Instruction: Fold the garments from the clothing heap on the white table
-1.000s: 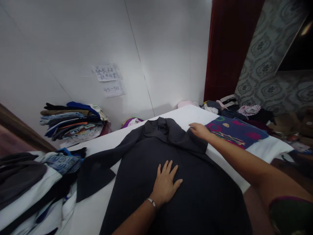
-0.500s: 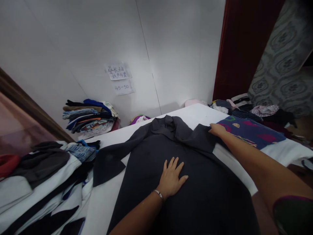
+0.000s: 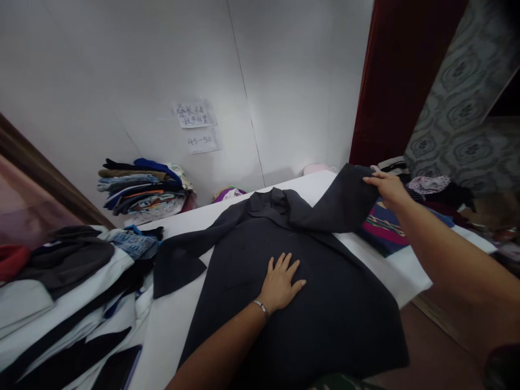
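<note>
A dark, long-sleeved coat [image 3: 325, 303] lies spread over the white table [image 3: 170, 325], its collar toward the wall. My left hand [image 3: 280, 281] rests flat on the middle of the coat, fingers spread. Pinched in my right hand [image 3: 385, 187] is the end of the coat's right-side sleeve [image 3: 345, 200], raised above the table. The left-side sleeve [image 3: 179, 265] lies bent on the table. Part of the coat's lower edge is hidden by my left arm.
Folded clothes [image 3: 142, 189] are stacked at the back left. Loose garments [image 3: 81, 260] and a phone-like dark object [image 3: 117, 368] cover the left. A patterned dark blue cloth [image 3: 385, 227] lies to the right. Handwritten papers [image 3: 199, 124] hang on the wall.
My right hand has moved outward and up, pulling the sleeve out and lifting it. My left hand stays on the coat. The patterned cloth is now partly covered by the sleeve and arm.
</note>
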`<move>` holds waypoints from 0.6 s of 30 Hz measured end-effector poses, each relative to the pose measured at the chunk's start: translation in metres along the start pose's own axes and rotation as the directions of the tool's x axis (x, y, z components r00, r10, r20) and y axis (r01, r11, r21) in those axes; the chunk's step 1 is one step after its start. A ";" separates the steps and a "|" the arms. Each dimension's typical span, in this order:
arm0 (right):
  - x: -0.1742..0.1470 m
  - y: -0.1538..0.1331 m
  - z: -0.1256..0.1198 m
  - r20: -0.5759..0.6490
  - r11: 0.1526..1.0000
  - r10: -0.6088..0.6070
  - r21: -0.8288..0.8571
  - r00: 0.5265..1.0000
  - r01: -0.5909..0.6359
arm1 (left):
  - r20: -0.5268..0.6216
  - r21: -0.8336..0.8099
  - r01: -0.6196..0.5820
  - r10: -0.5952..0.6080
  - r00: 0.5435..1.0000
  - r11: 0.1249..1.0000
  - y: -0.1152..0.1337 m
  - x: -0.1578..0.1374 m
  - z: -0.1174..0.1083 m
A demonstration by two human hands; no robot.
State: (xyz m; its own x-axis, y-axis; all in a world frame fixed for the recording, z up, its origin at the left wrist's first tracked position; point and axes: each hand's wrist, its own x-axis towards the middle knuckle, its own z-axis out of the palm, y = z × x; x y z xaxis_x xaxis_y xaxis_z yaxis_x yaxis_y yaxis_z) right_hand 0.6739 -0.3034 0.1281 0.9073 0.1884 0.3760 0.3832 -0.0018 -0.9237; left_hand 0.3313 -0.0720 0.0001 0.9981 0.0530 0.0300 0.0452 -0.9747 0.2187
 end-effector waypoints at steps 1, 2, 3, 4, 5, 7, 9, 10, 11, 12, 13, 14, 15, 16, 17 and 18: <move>-0.004 -0.011 -0.001 -0.020 0.998 0.029 0.062 0.999 -0.028 | 0.004 0.002 0.003 -0.003 1.000 1.000 0.000 0.000 0.000; -0.009 -0.022 -0.002 -0.040 0.992 0.066 0.111 0.997 -0.061 | 0.009 0.002 0.005 -0.005 1.000 1.000 0.000 0.000 0.000; -0.015 -0.032 -0.001 -0.054 0.982 0.093 0.168 0.994 -0.083 | 0.015 0.001 0.009 -0.009 1.000 1.000 0.000 0.001 -0.001; -0.021 -0.042 0.000 -0.065 0.972 0.103 0.219 0.993 -0.086 | 0.022 -0.003 0.013 -0.012 1.000 1.000 0.000 0.001 -0.001; -0.028 -0.050 0.002 -0.075 0.966 0.093 0.250 0.993 -0.071 | 0.031 -0.009 0.017 -0.016 0.999 1.000 0.000 0.001 -0.002; -0.043 -0.064 0.007 -0.074 0.964 0.038 0.264 0.997 -0.017 | 0.068 -0.039 0.030 -0.027 0.997 0.999 0.000 0.003 -0.006; -0.061 -0.073 0.013 -0.047 0.968 -0.018 0.247 0.999 0.029 | 0.112 -0.100 0.069 -0.057 0.992 0.993 0.002 0.006 -0.013; -0.070 -0.077 0.015 -0.022 0.975 -0.055 0.214 0.998 0.058 | 0.119 -0.147 0.096 -0.078 0.990 0.985 0.004 0.008 -0.018; -0.080 -0.080 0.018 0.014 0.981 -0.106 0.163 0.994 0.102 | 0.109 -0.207 0.116 -0.095 0.990 0.971 0.006 0.011 -0.023; -0.091 -0.084 0.020 0.071 0.982 -0.170 0.099 0.983 0.162 | 0.081 -0.284 0.122 -0.103 0.991 0.951 0.009 0.013 -0.029; -0.101 -0.087 0.022 0.151 0.971 -0.240 0.036 0.959 0.237 | 0.041 -0.377 0.111 -0.103 0.994 0.920 0.013 0.016 -0.035; -0.112 -0.089 0.023 0.253 0.949 -0.303 -0.012 0.919 0.316 | -0.003 -0.478 0.087 -0.101 0.995 0.874 0.018 0.019 -0.040; -0.123 -0.091 0.025 0.366 0.922 -0.348 -0.034 0.863 0.386 | -0.043 -0.578 0.061 -0.104 0.994 0.814 0.022 0.021 -0.045; -0.133 -0.092 0.026 0.474 0.897 -0.373 -0.034 0.798 0.440 | -0.073 -0.669 0.043 -0.122 0.990 0.742 0.026 0.022 -0.049; -0.143 -0.092 0.027 0.569 0.878 -0.381 -0.024 0.729 0.478 | -0.084 -0.743 0.042 -0.155 0.984 0.668 0.031 0.023 -0.051; -0.152 -0.091 0.027 0.646 0.863 -0.376 -0.017 0.664 0.505 | -0.076 -0.804 0.057 -0.197 0.977 0.592 0.035 0.023 -0.053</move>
State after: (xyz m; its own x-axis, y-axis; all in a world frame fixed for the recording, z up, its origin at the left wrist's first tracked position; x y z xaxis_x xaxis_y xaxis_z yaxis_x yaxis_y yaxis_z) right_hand 0.4964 -0.3050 0.1533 0.3463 0.7603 0.5495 0.7920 0.0771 -0.6057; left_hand 0.3538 -0.0934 0.0602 0.9636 0.2605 0.0600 0.0510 -0.3997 0.9152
